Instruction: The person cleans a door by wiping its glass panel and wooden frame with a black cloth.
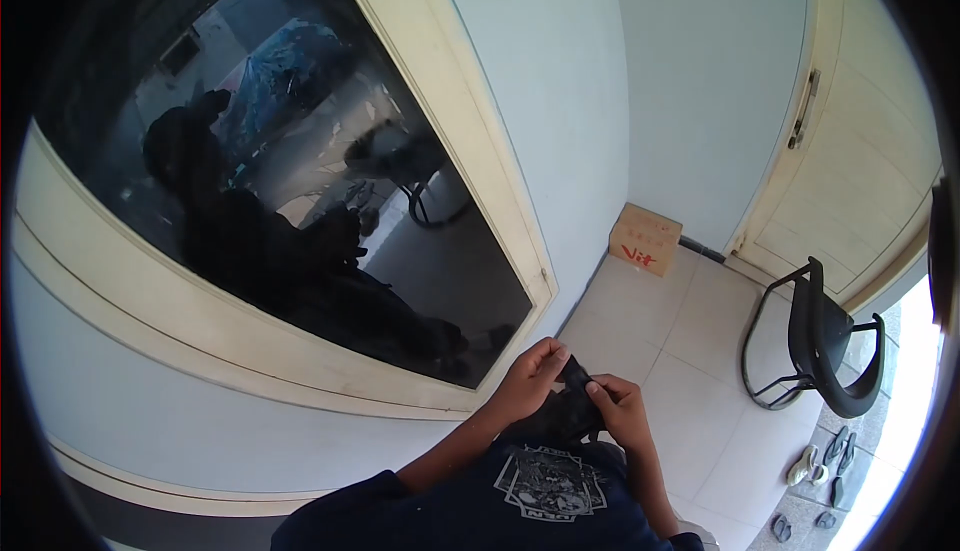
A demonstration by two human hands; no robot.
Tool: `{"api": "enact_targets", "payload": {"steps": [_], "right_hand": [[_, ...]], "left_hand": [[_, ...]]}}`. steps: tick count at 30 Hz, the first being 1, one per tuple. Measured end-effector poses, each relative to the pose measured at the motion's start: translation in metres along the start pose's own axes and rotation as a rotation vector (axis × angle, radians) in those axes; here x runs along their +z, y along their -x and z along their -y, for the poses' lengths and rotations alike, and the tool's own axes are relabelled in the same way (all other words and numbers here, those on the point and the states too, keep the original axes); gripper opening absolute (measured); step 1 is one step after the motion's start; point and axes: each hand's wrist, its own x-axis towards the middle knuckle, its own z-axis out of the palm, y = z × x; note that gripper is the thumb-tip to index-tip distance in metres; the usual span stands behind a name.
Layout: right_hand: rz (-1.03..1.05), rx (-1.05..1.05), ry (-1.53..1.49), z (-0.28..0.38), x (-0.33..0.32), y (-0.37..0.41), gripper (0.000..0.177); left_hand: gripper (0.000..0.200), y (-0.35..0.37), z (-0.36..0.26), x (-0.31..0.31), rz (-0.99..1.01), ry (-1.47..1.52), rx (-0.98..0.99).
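In front of my chest, both hands hold a limp black cloth-like item (574, 401); its exact kind cannot be made out. My left hand (532, 381) pinches its upper left edge between thumb and fingers. On the other side, my right hand (620, 410) grips it with the thumb laid on top. The lower part of the item hangs against my dark blue shirt (460, 496), which has a pale printed design (552, 485).
A dark window (300, 181) in a cream frame fills the left and reflects the scene. Against the wall corner stands a cardboard box (645, 239). To the right are a black chair (815, 341), a cream door (860, 131) and several shoes and sandals (802, 465) on the floor.
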Motion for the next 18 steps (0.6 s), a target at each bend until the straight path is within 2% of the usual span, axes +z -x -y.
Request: {"api": "enact_targets", "payload": {"steps": [2, 4, 6, 8, 10, 12, 14, 16, 18], "right_hand": [[-0.033, 0.030, -0.022, 0.009, -0.008, -0.009, 0.022], [-0.138, 0.001, -0.048, 0.016, -0.022, -0.029, 0.023], [-0.185, 0.045, -0.049, 0.021, -0.035, -0.053, 0.023], [-0.221, 0.096, -0.042, 0.028, -0.046, -0.080, 0.024], [-0.210, -0.010, 0.054, 0.043, -0.064, -0.140, 0.024], [-0.157, 0.016, 0.096, 0.053, -0.073, -0.179, 0.022], [-0.048, 0.020, 0.130, 0.071, -0.075, -0.222, 0.021], [0.032, 0.025, 0.212, 0.094, -0.076, -0.260, 0.021], [0.156, -0.149, 0.197, 0.109, -0.074, -0.294, 0.022]], "left_hand": [[0.027, -0.021, 0.005, 0.010, 0.032, 0.082, -0.043], [0.029, -0.054, 0.009, 0.017, 0.110, -0.006, -0.098], [0.029, -0.085, 0.013, 0.020, 0.140, -0.050, -0.066], [0.028, -0.119, 0.017, 0.023, 0.163, 0.160, -0.191], [0.025, -0.172, 0.008, 0.021, 0.119, 0.215, -0.149], [0.023, -0.199, 0.001, 0.017, 0.072, 0.241, -0.137], [0.021, -0.228, -0.006, 0.016, -0.097, 0.335, 0.073], [0.018, -0.255, -0.016, 0.011, -0.139, 0.408, 0.137], [0.018, -0.278, -0.027, 0.007, -0.317, 0.311, 0.219]]}}
